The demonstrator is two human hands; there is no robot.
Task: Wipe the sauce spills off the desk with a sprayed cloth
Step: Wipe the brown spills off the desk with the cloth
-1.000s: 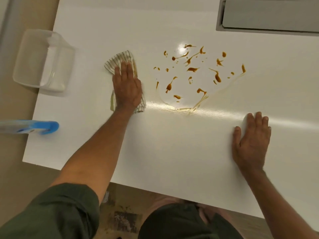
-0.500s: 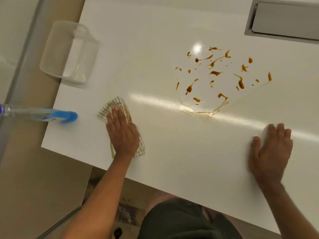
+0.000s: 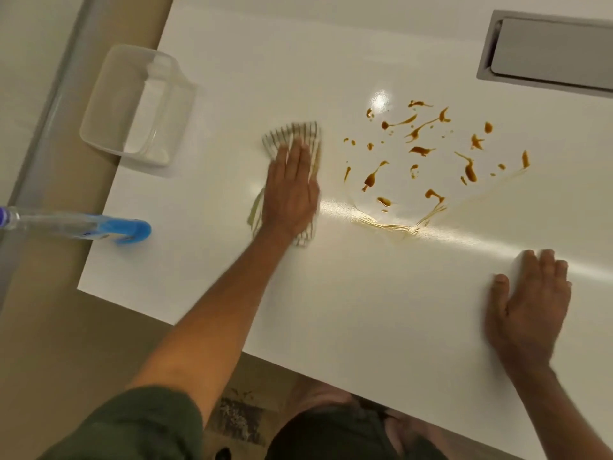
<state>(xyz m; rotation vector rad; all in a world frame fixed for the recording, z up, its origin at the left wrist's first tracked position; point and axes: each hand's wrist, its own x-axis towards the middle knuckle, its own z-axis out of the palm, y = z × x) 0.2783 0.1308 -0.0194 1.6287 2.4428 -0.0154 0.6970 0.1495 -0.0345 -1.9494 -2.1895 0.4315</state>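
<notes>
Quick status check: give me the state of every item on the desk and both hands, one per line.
Cloth: flat on the desk, pressed under the left hand.
Left hand: fingers straight, pressing on the cloth.
Right hand: flat on the bare desk, holding nothing.
Sauce spills: unwiped, right of the cloth.
Spray bottle: lying on its side at the desk's left edge.
Plastic tub: upright, open, no lid.
Desk: white, glossy, still stained.

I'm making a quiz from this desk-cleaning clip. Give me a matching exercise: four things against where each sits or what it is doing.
Things:
1. cloth
2. spray bottle
3. clear container
4. right hand

Places or states:
A. overhangs the desk's far left corner
B. flat on bare desk, right of the spills
C. pressed under the left hand
D. lies on its side at the left edge

Pairs: 1-C, 2-D, 3-A, 4-B
</notes>
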